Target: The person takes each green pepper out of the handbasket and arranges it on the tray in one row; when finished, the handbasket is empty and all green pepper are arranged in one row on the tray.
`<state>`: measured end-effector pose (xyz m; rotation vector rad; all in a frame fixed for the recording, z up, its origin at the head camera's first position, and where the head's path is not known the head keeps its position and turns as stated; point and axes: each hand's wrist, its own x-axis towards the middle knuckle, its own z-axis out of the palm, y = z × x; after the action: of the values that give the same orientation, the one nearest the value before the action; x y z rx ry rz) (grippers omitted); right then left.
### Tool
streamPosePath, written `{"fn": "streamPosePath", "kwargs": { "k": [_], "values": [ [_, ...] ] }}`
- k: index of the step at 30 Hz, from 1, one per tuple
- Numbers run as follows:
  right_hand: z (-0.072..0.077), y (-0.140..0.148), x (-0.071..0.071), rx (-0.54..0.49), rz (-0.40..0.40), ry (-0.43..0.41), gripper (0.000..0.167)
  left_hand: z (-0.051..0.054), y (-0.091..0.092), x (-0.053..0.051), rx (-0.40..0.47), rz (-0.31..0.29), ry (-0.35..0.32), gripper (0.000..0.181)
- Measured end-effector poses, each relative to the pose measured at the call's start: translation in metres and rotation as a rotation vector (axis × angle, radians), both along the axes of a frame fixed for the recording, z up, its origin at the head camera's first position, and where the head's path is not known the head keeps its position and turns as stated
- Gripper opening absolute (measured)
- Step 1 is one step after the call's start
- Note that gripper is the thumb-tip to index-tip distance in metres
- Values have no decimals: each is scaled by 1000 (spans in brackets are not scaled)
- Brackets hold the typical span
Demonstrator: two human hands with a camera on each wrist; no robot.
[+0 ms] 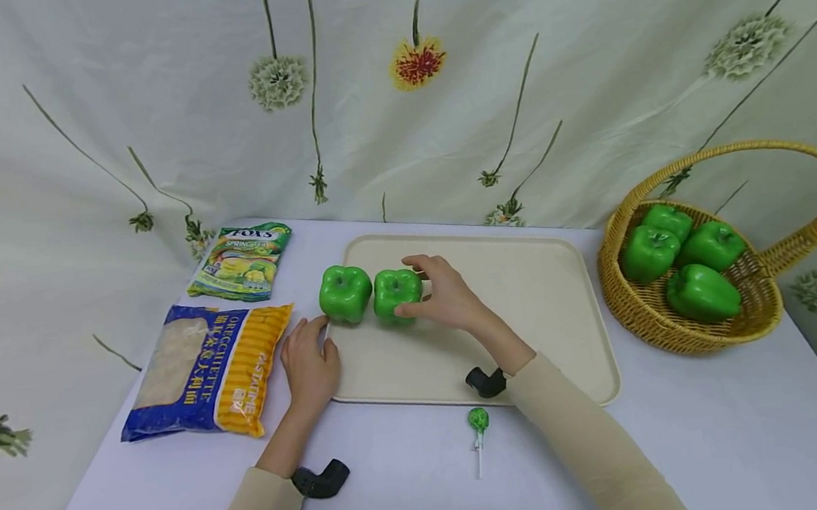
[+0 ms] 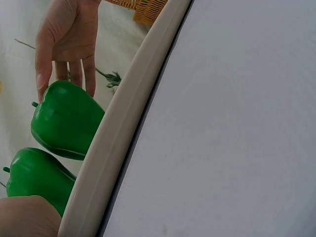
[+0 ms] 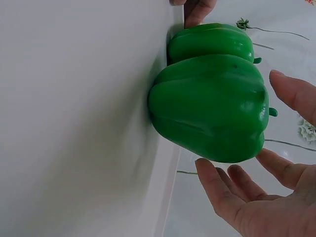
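Two green bell peppers stand upright side by side at the left end of a beige tray [image 1: 518, 302]. My right hand [image 1: 446, 293] is at the right-hand bell pepper [image 1: 397, 289], its thumb and fingers spread around it. In the right wrist view a gap shows between the thumb [image 3: 296, 96] and that pepper [image 3: 212, 106], while a fingertip seems to touch its side. My left hand [image 1: 311, 365] rests at the tray's left edge, just below the left-hand bell pepper [image 1: 345, 293]. Its fingers look relaxed; their tips are partly hidden.
A wicker basket [image 1: 636, 322] with several green bell peppers [image 1: 704, 293] stands right of the tray. Left lie an orecchiette pasta bag [image 1: 204, 372] and a Fox's candy bag [image 1: 241, 263]. A green lollipop [image 1: 478, 420] lies before the tray. Floral cloth [image 1: 365, 126] hangs behind.
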<state>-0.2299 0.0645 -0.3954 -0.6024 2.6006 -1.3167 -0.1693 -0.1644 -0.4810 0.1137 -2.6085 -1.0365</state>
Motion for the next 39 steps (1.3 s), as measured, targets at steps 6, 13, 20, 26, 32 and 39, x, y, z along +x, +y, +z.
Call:
{"fn": "streamPosePath", "kwargs": {
  "k": [6, 13, 20, 26, 32, 39],
  "values": [
    [1, 20, 10, -62, -15, 32, 76, 2, 1, 0, -1, 0, 0, 35],
    [-1, 72, 30, -149, -66, 92, 72, 2, 1, 0, -1, 2, -16, 36],
    [3, 143, 49, -175, -163, 190, 66, 2, 0, 1, 11, -4, -23, 36],
    [8, 205, 69, -122, -292, 304, 63, 2, 0, 0, 4, -10, -28, 36],
    [7, 256, 81, -67, -477, 361, 63, 1, 0, 0, 0, -2, -20, 36],
    [12, 304, 85, -63, -762, 256, 62, 1, 0, 0, 5, -6, -16, 36]
  ]
}}
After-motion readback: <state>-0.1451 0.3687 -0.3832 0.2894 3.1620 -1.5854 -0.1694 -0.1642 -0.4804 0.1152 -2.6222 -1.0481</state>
